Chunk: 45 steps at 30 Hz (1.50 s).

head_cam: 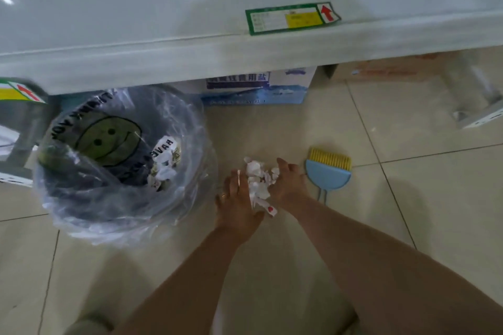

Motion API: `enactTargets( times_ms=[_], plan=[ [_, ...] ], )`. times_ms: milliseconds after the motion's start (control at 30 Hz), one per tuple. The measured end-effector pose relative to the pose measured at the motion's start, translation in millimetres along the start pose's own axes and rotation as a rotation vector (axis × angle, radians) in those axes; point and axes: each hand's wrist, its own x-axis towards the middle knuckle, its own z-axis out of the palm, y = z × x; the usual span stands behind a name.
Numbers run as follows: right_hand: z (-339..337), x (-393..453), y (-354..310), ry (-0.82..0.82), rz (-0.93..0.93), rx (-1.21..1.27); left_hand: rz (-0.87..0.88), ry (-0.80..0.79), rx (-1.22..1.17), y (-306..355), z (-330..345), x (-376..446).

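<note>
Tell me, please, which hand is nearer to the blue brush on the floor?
Right. The right hand lies just left of the blue brush; the left hand is beyond the paper scraps, toward the bin.

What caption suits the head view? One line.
Left hand and right hand press paper scraps together on the floor, between a lined bin and a blue brush.
</note>
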Motion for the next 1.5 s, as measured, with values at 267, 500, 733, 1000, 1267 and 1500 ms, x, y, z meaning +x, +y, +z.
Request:
enactTargets(
  times_ms=[267, 500, 733, 1000, 1267, 1500],
  plan=[
    [10.6, 41.0, 23.9, -0.233, 0.118, -0.207, -0.259, -0.176, 0.090, -11.3, 21.6, 26.3],
    [33.6, 59.1, 11.2, -0.233, -0.090, -0.294, -0.098, -0.147, 0.026, -4.2, 27.5, 66.7],
    [37.8, 44.1, -3.7, -0.115, -0.167, -0.260, -0.034, -0.099, -0.103, 11.4, 26.7, 70.5],
    [-7.9, 11.1, -23.6, -0.031, -0.159, -0.172, -0.006, 0.035, -0.204, 35.2, -22.0, 43.4],
    [-70.9, -57.0, -65.9, 0.087, -0.281, -0.211, 0.089, 0.108, -0.084, 66.2, -113.3, -16.8],
    [-98.7, -111.6, -127.0, 0.181, -0.412, -0.184, 0.079, 0.302, -0.208, 53.3, -184.3, -66.1]
  ],
)
